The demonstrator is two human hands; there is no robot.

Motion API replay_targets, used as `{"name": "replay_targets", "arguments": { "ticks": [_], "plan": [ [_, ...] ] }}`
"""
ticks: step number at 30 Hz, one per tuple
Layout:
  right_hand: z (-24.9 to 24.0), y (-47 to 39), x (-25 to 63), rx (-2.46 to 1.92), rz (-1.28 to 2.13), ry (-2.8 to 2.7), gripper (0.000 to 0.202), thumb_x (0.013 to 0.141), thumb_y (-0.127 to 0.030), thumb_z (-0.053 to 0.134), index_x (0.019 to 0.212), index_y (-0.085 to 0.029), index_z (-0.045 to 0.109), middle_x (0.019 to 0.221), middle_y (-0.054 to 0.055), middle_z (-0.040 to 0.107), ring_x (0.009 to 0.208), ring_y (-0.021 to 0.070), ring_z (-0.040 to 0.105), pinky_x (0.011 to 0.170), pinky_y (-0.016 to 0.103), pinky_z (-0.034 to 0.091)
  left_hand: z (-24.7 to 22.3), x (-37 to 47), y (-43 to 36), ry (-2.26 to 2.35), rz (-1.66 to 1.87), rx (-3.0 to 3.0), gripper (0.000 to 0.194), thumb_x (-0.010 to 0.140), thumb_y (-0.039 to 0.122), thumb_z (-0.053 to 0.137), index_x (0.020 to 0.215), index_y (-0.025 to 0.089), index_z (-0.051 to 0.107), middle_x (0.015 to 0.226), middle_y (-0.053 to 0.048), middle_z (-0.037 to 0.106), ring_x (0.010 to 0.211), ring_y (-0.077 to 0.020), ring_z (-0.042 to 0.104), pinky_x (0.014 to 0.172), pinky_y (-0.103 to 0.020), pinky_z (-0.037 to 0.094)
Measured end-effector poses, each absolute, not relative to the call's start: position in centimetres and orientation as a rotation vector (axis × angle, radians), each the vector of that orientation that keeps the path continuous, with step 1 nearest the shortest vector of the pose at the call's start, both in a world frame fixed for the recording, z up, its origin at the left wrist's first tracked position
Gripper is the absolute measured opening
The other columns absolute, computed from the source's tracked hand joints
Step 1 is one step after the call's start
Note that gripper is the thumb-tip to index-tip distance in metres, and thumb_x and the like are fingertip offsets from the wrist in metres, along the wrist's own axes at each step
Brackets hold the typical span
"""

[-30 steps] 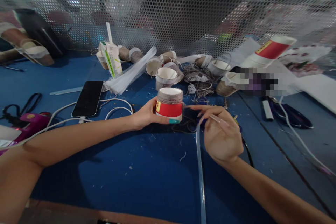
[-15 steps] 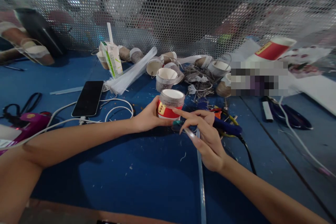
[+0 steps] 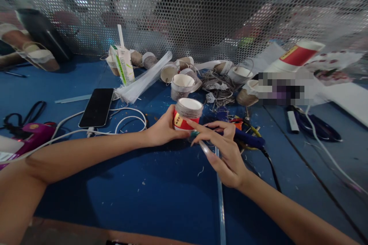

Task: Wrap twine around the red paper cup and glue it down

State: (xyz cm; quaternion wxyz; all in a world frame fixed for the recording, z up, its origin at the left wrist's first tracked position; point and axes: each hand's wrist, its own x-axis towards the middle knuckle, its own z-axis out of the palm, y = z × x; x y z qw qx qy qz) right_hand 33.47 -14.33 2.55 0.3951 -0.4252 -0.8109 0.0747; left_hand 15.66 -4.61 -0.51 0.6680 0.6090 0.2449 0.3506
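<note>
In the middle of the head view is a paper cup, red and yellow below, with grey cord wound round its upper part. My left hand is closed round the cup's left side, thumb low on its front. My right hand is just right of it, fingers apart; the index fingertip touches the red band. A small green bit shows under the cup, too small to name. Behind my right hand lies a blue-handled tool with a black cord. A long clear stick runs from below that hand towards the front edge.
Behind the cup lie a white-rimmed cord-wrapped cup, several similar cups, a tangle of grey cord and a bundle of clear strips. A phone with a white cable and a drink carton are left. Perforated metal stands behind.
The cup has turned slightly in my left hand, its yellow patch shifting a little right. My right index finger has slid slightly left across the red band.
</note>
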Motion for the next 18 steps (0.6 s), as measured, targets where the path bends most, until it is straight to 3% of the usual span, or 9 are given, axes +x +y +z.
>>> {"name": "replay_targets", "arguments": {
  "ticks": [3, 5, 9, 12, 18],
  "plan": [
    [2.2, -14.4, 33.5, -1.043, 0.129, -1.986, 0.024, 0.092, -0.032, 0.043, 0.085, -0.027, 0.065, 0.121, -0.002, 0.073, 0.099, 0.0287, 0.052, 0.088, 0.052, 0.037, -0.3, 15.6, -4.7, 0.556, 0.781, 1.39, 0.067, 0.06, 0.025, 0.085, 0.113, 0.019, 0.045, 0.111, -0.008, 0.063, 0.108, -0.0261, 0.062, 0.097, -0.047, 0.049],
    [2.1, -14.4, 33.5, -1.027, 0.109, -1.94, 0.028, 0.094, -0.034, 0.042, 0.085, -0.028, 0.068, 0.1, 0.001, 0.077, 0.097, 0.0291, 0.052, 0.086, 0.051, 0.038, -0.2, 15.6, -4.7, 0.562, 0.78, 1.387, 0.068, 0.058, 0.025, 0.086, 0.112, 0.019, 0.044, 0.111, -0.009, 0.063, 0.107, -0.0257, 0.062, 0.097, -0.047, 0.049],
    [1.8, -14.6, 33.7, -0.986, 0.062, -1.82, 0.037, 0.097, -0.03, 0.039, 0.087, -0.031, 0.074, 0.068, 0.002, 0.07, 0.088, 0.0283, 0.055, 0.085, 0.048, 0.039, -0.2, 15.6, -4.6, 0.567, 0.794, 1.337, 0.066, 0.058, 0.025, 0.085, 0.109, 0.019, 0.044, 0.112, -0.009, 0.063, 0.104, -0.0242, 0.063, 0.095, -0.045, 0.049],
    [2.0, -14.6, 33.8, -0.939, 0.01, -1.855, 0.038, 0.098, -0.024, 0.036, 0.087, -0.029, 0.073, 0.067, 0.003, 0.069, 0.081, 0.0259, 0.058, 0.083, 0.047, 0.04, -0.2, 15.7, -4.5, 0.59, 0.798, 1.31, 0.067, 0.056, 0.024, 0.087, 0.109, 0.018, 0.045, 0.113, -0.01, 0.064, 0.105, -0.025, 0.063, 0.094, -0.045, 0.049],
    [2.9, -14.1, 33.6, -0.936, 0.024, -2.07, 0.022, 0.089, -0.016, 0.043, 0.086, -0.023, 0.064, 0.092, 0.003, 0.077, 0.089, 0.0242, 0.058, 0.082, 0.044, 0.042, 0.0, 15.5, -4.4, 0.494, 0.766, 1.28, 0.073, 0.052, 0.019, 0.088, 0.114, 0.016, 0.05, 0.116, -0.012, 0.066, 0.108, -0.0258, 0.064, 0.097, -0.045, 0.048]
  ]
}}
